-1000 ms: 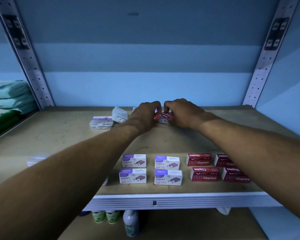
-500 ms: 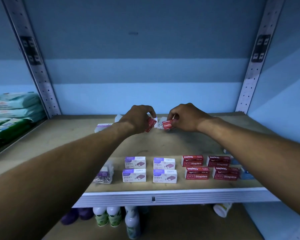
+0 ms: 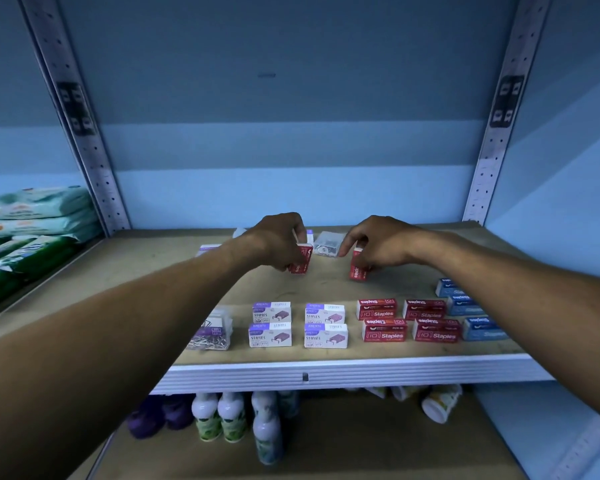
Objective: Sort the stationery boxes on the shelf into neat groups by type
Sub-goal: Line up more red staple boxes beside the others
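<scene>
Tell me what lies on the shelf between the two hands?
In the head view, a clear plastic box sits behind the gap between left hand and right hand.

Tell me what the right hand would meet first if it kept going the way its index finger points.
Probably the clear plastic box at the shelf's back; the right hand, holding a red staples box, points its index finger there. Depth is uncertain.

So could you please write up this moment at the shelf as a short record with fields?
left hand: left hand holds a red staples box upright above the shelf
right hand: right hand holds a second red box upright
front row, left to right: clear paper clip box, four white-purple staples boxes, four red staples boxes, blue boxes
back of shelf: clear box
surface: wooden shelf
</scene>
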Tool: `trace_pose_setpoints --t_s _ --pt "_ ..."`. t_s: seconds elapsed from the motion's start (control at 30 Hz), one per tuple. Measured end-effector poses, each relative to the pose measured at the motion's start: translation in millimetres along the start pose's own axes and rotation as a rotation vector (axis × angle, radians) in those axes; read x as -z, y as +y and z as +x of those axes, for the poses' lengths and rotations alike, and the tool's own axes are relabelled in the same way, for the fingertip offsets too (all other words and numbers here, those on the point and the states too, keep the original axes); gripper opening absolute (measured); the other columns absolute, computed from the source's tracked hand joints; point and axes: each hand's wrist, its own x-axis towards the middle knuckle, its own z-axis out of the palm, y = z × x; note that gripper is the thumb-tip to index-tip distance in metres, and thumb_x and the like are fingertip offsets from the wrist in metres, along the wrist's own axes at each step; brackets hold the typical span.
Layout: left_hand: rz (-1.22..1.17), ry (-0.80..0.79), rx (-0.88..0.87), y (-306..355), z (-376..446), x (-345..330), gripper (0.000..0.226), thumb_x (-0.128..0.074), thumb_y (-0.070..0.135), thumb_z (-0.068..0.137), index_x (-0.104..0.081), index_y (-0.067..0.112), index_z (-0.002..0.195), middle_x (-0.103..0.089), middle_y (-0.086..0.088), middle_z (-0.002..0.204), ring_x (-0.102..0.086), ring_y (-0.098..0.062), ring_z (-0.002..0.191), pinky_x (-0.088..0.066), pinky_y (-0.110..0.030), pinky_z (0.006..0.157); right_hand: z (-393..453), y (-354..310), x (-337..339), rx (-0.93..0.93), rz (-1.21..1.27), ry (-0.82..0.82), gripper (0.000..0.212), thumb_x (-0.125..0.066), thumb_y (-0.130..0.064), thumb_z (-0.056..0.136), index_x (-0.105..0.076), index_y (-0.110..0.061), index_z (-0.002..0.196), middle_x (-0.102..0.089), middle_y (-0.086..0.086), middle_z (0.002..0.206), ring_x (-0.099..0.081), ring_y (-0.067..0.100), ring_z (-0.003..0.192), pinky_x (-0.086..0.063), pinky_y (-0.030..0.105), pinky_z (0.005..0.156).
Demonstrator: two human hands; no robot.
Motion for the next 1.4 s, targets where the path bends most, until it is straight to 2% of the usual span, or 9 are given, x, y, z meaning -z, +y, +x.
trace_pose_setpoints --t_s 0.2,0.3,0.47,0.6,0.7,0.83,1.1,1.27,1.4 --pt "-0.183 -0.027 0.009 -5 0 -6 0.022 -0.073 0.006 0.08 -0.07 0.016 0.099 -0.06 -0.002 0.088 -0.06 -0.019 0.078 -0.059 -0.038 0.082 -1 -1 1 0.028 -0.081 -0.014 0.043 -0.081 -0.024 0.079 -0.063 -0.034 0.117 -0.065 -0.008 0.098 -0.062 0.012 0.093 -0.053 0.033 0.084" --pt "-0.144 -0.03 0.014 -13 -1 -8 0.018 -0.073 0.007 0.079 -0.068 0.012 0.096 -0.064 -0.006 0.092 -0.059 -0.019 0.076 -0.058 -0.04 0.081 1 -5 -4 0.04 -0.072 -0.011 0.056 -0.083 -0.031 0.077 -0.058 -0.036 0.127 -0.064 -0.011 0.098 -0.062 0.012 0.094 -0.052 0.034 0.085" --pt "-0.02 -0.034 0.002 -23 -4 -8 0.022 -0.073 0.008 0.08 -0.068 0.016 0.1 -0.07 -0.003 0.096 -0.063 -0.017 0.081 -0.056 -0.039 0.087 7 -13 -17 0.053 -0.06 -0.045 0.066 -0.086 -0.028 0.075 -0.055 -0.035 0.133 -0.063 -0.014 0.104 -0.061 0.013 0.098 -0.049 0.03 0.081" --pt "0.053 -0.047 -0.037 -29 -5 -11 0.027 -0.074 0.01 0.079 -0.069 0.019 0.105 -0.068 0.002 0.101 -0.062 -0.014 0.087 -0.054 -0.033 0.091 8 -16 -23 0.081 -0.078 -0.059 0.057 -0.083 -0.024 0.078 -0.058 -0.032 0.129 -0.061 -0.016 0.096 -0.058 0.01 0.096 -0.042 0.023 0.07" --pt "0.08 -0.046 -0.11 -24 -6 -14 0.026 -0.07 0.012 0.084 -0.07 0.02 0.11 -0.068 0.003 0.105 -0.06 -0.01 0.09 -0.05 -0.025 0.088 9 -14 -24 0.095 -0.07 -0.067 0.042 -0.081 -0.026 0.08 -0.063 -0.034 0.117 -0.068 -0.014 0.095 -0.063 0.008 0.092 -0.047 0.025 0.074" --pt "0.279 -0.044 -0.229 -13 -5 -18 0.025 -0.062 0.007 0.086 -0.075 0.022 0.102 -0.069 0.001 0.111 -0.063 -0.016 0.103 -0.051 -0.032 0.093 9 -8 -24 0.113 -0.099 -0.045 0.019 -0.07 -0.021 0.088 -0.075 -0.033 0.101 -0.067 -0.018 0.095 -0.063 0.006 0.091 -0.049 0.024 0.077" --pt "0.327 0.016 -0.321 31 -9 -25 0.025 -0.066 0.007 0.083 -0.077 0.019 0.102 -0.074 0.001 0.105 -0.066 -0.015 0.097 -0.054 -0.03 0.088 -17 1 0 0.139 -0.193 0.003 0.032 -0.064 -0.011 0.088 -0.076 -0.035 0.104 -0.066 -0.015 0.1 -0.062 0.011 0.098 -0.052 0.03 0.09" --pt "0.318 0.007 -0.317 54 -5 -38 0.021 -0.069 0.011 0.083 -0.078 0.02 0.099 -0.075 0.003 0.1 -0.063 -0.009 0.087 -0.052 -0.023 0.077 -34 17 13 0.117 -0.217 0.016 0.028 -0.07 -0.011 0.087 -0.076 -0.029 0.107 -0.064 -0.017 0.092 -0.06 0.007 0.092 -0.049 0.024 0.084" --pt "0.315 -0.01 -0.319 65 -4 -50 0.018 -0.07 0.014 0.083 -0.078 0.023 0.096 -0.074 0.006 0.097 -0.062 -0.008 0.085 -0.056 -0.028 0.081 -45 33 16 0.097 -0.239 0.011 0.025 -0.073 -0.013 0.086 -0.077 -0.029 0.105 -0.066 -0.017 0.092 -0.062 0.006 0.092 -0.048 0.024 0.081"
